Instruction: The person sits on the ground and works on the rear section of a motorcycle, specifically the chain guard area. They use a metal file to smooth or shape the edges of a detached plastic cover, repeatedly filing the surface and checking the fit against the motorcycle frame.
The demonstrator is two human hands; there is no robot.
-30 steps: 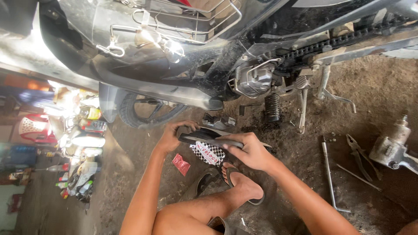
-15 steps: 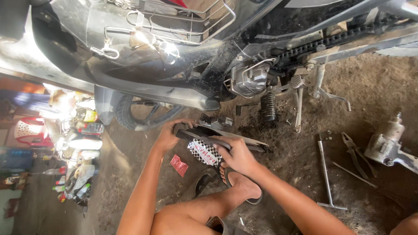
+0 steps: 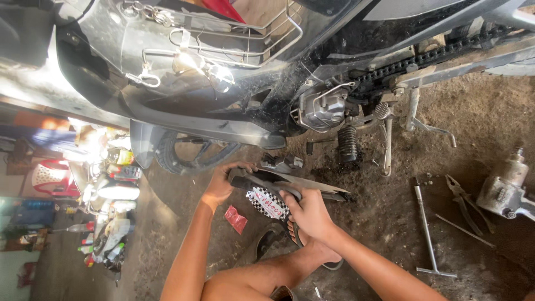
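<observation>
While the motorbike (image 3: 234, 72) stands far off, the left hand (image 3: 222, 183) and right hand (image 3: 310, 213) both squeeze a black bike panel (image 3: 278, 187) tight.

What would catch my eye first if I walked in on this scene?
The big black motorcycle filling the top of the view, with its chain at the upper right. Below it, the left hand and right hand both grip a dark, flat, elongated part over the dirt floor. Pliers and a T-handle wrench lie to the right.
</observation>
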